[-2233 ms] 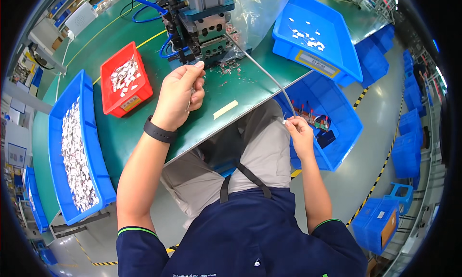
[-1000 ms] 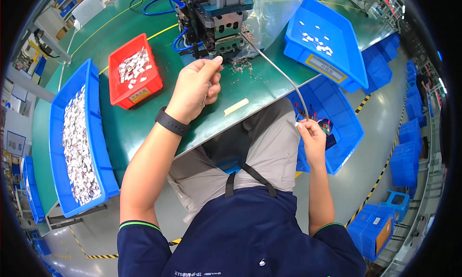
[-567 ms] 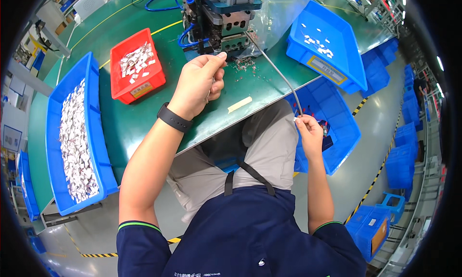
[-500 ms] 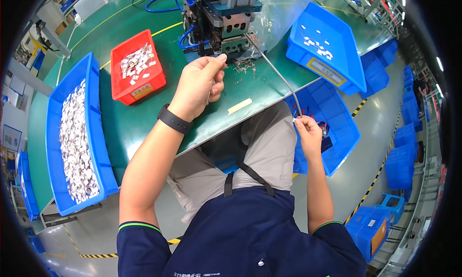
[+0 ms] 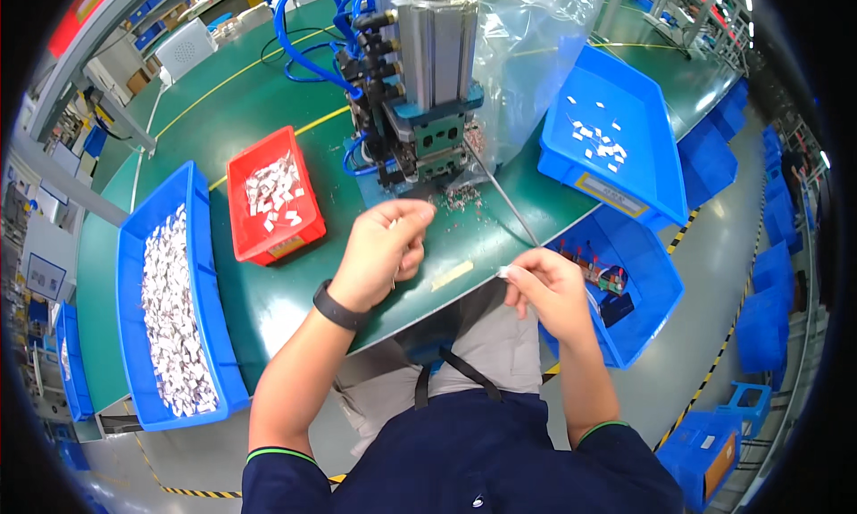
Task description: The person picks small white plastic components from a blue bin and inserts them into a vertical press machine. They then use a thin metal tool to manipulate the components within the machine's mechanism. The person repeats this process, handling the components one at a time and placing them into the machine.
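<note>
My left hand is curled closed over the green table, just in front of a press-like machine with blue air hoses. Pale slivers show between its fingers, too little to name. Near the table's front edge, my right hand pinches a small white piece between thumb and fingertips. A thin grey rod or tube slants from the machine down toward that hand. Small scraps lie at the machine's foot, and a strip of pale tape is stuck to the table between my hands.
On the left stand a red bin of white pieces and a long blue bin heaped with them. A blue tray with a few is at right. Below it, a blue crate holds mixed parts. A clear plastic bag hangs behind.
My right hand has moved left from the rod's lower end to the table edge, with the white piece. My left hand stays closed, now lower in the view. The whole view has tilted upward.
</note>
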`<action>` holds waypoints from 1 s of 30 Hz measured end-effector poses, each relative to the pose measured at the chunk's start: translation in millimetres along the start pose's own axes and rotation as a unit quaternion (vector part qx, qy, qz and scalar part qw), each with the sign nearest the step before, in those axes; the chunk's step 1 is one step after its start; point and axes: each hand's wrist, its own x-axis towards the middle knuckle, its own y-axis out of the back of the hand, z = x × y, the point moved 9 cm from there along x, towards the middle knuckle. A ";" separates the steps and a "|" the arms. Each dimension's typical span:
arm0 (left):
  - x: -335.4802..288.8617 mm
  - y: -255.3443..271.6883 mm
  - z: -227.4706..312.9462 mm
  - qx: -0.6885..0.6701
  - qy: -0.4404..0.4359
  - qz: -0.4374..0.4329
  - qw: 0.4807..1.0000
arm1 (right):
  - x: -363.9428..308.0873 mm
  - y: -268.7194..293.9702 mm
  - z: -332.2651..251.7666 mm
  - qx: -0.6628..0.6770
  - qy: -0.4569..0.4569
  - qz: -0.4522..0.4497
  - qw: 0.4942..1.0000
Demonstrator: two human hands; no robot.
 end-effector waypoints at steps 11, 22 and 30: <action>-3.8 -3.9 -2.1 0.054 0.015 0.005 0.998 | 81.7 -53.5 -32.8 -0.171 0.087 -0.090 0.977; -2.0 1.8 1.1 -0.009 0.053 0.016 0.998 | 85.8 -64.3 -4.2 0.000 -0.065 -0.171 0.983; -2.5 9.7 -1.7 -0.103 0.029 0.042 0.993 | 82.3 -64.8 -1.0 0.092 -0.136 -0.163 0.973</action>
